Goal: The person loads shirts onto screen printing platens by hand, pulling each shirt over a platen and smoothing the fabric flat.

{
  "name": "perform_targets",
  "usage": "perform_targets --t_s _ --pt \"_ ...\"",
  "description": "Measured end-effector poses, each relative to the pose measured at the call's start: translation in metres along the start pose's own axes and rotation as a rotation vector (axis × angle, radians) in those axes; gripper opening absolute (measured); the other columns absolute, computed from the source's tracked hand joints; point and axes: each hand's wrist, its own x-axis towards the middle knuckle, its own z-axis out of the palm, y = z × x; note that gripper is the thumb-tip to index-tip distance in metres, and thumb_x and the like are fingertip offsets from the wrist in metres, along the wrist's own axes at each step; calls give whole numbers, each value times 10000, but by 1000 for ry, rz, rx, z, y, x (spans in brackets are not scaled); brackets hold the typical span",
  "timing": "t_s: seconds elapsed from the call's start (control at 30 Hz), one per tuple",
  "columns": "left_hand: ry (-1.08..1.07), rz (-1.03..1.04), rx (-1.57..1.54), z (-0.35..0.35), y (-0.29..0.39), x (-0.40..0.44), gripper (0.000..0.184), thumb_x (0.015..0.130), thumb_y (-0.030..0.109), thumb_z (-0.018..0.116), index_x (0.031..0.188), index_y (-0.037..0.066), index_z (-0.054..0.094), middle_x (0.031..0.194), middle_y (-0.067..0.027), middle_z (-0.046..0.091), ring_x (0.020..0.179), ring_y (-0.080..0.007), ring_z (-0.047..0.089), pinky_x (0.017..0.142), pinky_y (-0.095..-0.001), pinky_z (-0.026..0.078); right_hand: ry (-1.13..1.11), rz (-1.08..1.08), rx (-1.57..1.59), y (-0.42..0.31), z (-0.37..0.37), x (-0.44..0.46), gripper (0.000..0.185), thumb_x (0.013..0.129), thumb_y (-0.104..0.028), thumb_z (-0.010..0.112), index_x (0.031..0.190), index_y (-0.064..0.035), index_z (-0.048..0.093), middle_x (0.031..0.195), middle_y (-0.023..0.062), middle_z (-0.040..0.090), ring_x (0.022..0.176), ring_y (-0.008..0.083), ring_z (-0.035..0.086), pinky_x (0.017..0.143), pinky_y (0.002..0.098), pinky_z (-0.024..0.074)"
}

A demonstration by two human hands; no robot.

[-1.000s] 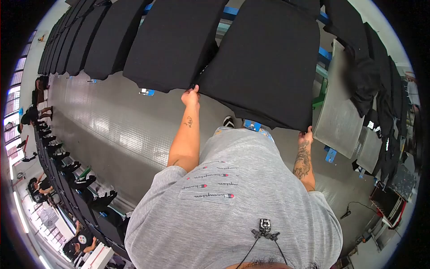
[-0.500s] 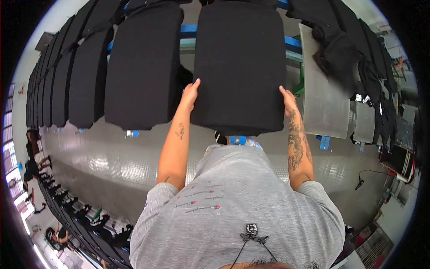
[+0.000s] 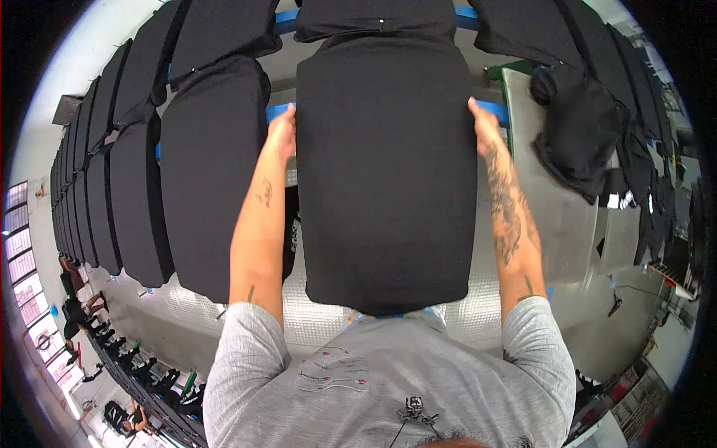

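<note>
A black garment [image 3: 385,172] lies smooth over a flat board in front of me, its near end close to my waist. At the board's left edge is my left hand [image 3: 282,133], thumb up against the cloth and the other fingers mostly hidden below. My right hand [image 3: 487,125] is closed at the opposite edge in the same way, thumb on the fabric's side. Beyond both hands, the garment's far end [image 3: 381,33] shows gathered folds and a small light spot. Another black-covered board [image 3: 213,172] stands just left of my left forearm.
More black-covered boards [image 3: 134,201] run in a row to the left. On the right, a bare grey board [image 3: 526,149] carries a bunched black garment [image 3: 579,127]. A blue rail [image 3: 493,112] passes under the boards. Other people [image 3: 78,313] are at the far left.
My hands have slid farther up the sides of the board, away from my body. The view has shifted, and the board's near end now appears lower and closer to me.
</note>
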Motion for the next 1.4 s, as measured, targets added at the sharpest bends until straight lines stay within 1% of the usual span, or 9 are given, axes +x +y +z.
perform_targets --t_s 0.17,0.33,0.5,0.63,0.77,0.97,1.13,1.3,1.4 --pt "-20 -48 -19 2 46 140 328 984 313 490 1098 20 585 1093 -83 637 1009 -197 570 946 -337 417 99 36 32 -53 4 146 578 890 -305 655 1257 117 509 1299 208 544 1178 280 532 1010 387 398" --pt "61 144 -29 11 73 152 69 821 38 703 856 6 653 902 -116 669 764 -193 614 710 -329 499 102 -243 -217 -91 14 128 184 807 -164 751 885 -8 694 853 43 681 731 127 606 682 259 474" --pt "271 445 378 -2 65 158 190 774 153 779 837 11 669 754 -64 670 666 -167 603 649 -293 490 164 -379 -360 -82 0 142 216 781 -240 792 813 -49 696 666 -24 598 556 62 488 492 231 383" --pt "613 606 626 0 37 142 256 820 265 743 815 24 656 722 -69 668 648 -139 616 640 -307 496 240 -362 -276 -59 -3 134 317 830 -360 740 957 -78 669 786 -32 605 682 61 522 615 214 430" --pt "177 454 436 -49 -35 65 269 941 299 591 884 38 574 705 13 562 551 -78 484 485 -250 383 199 -326 -199 -4 -30 34 385 924 -417 600 1067 -65 657 837 -15 617 730 68 547 658 239 462" --pt "-69 -353 16 -104 -148 -79 449 947 263 510 1344 54 504 1243 -98 598 1144 -196 557 963 -354 433 20 290 41 137 -61 -90 401 967 -318 525 1262 -49 556 1140 88 639 988 186 626 842 330 523" --pt "156 -32 -1 -139 -150 -60 110 809 139 656 791 125 548 783 31 600 742 -107 516 690 -272 352 -111 180 332 164 -96 -66 264 930 -141 503 1155 -47 604 1067 88 657 939 165 628 822 335 519" --pt "439 215 679 -121 -151 -47 197 804 79 682 955 -10 591 853 -56 653 805 -187 603 760 -285 457 377 -90 -468 135 -84 -51 212 884 -80 554 1076 -30 629 977 73 673 885 146 617 772 296 484" --pt "396 224 499 -101 -126 -56 331 873 182 634 1126 -26 596 1020 -111 666 963 -221 617 860 -331 461 189 -73 -53 75 -58 -78 417 922 -308 608 1231 -31 557 1151 86 613 1025 181 577 906 326 442"
